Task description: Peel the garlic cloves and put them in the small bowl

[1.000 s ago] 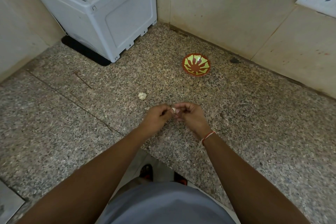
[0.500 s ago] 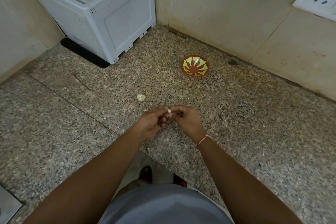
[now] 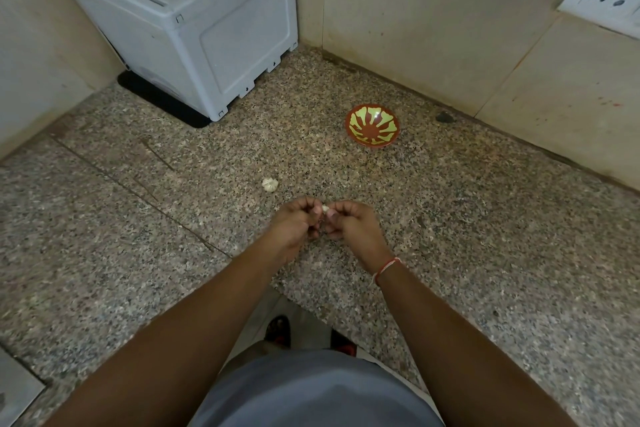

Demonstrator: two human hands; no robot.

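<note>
garlic head (image 3: pixel 269 184) – beside left hand (image 3: pixel 294 224)

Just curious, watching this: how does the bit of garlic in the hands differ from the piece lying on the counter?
The garlic in the hands is pinched between the left hand and right hand, above the counter; the garlic on the counter lies untouched, to the left. The held bit looks smaller and mostly hidden; the lying one shows whole. Both are pale white.

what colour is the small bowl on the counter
The small bowl is reddish-brown with a yellow-green petal pattern inside, seen in the head view.
</note>
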